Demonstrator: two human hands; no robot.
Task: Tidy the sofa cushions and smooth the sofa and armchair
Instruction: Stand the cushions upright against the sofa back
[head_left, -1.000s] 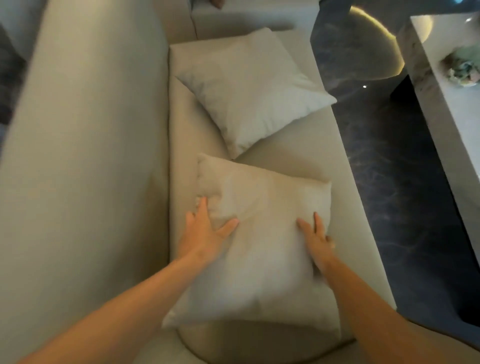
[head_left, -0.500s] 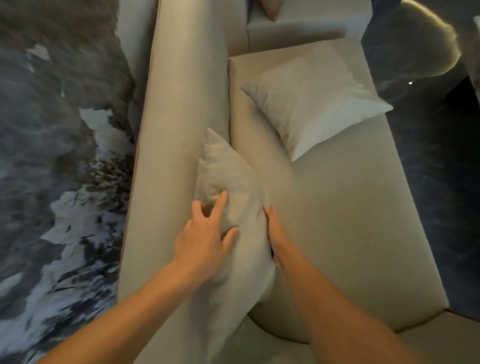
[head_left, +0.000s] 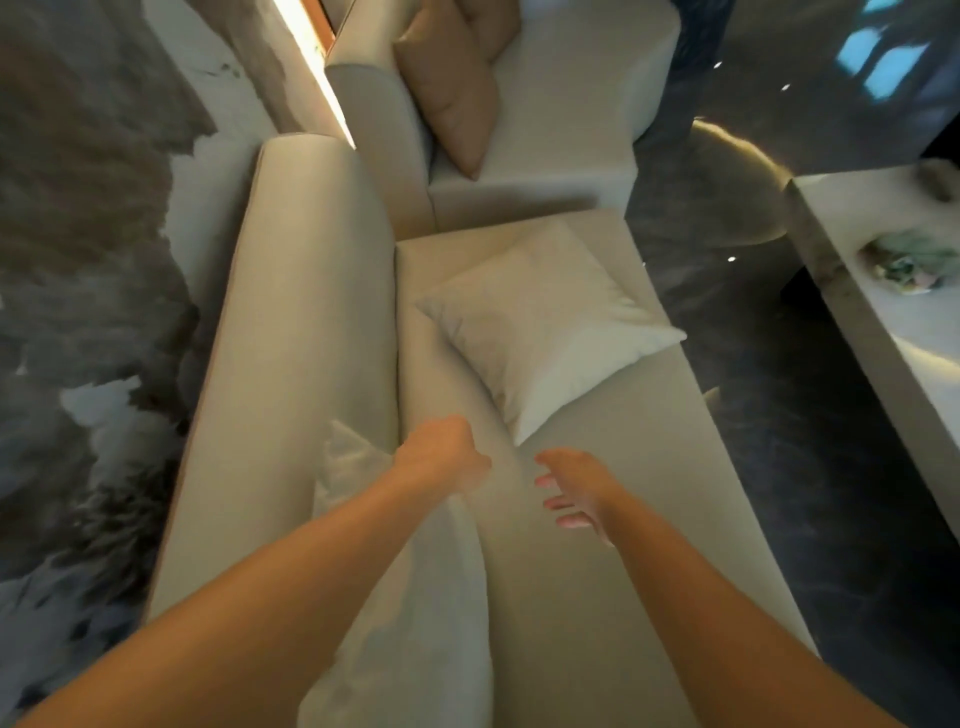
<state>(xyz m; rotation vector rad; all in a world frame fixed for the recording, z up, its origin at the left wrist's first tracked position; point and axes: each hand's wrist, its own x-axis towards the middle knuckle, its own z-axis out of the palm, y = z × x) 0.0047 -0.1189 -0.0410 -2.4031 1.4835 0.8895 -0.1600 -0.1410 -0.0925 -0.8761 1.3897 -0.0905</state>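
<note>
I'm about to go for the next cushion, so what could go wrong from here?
1. The near cushion stands on edge against the sofa backrest with neither hand on it; it may well flop back onto the seat.
2. The far cushion lies skewed, one corner near the seat's front edge; a careless grab by the right hand might push it to the floor.

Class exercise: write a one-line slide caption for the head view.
Left hand and right hand reach toward the flat cushion on the sofa seat; another cushion leans on the backrest.
</note>
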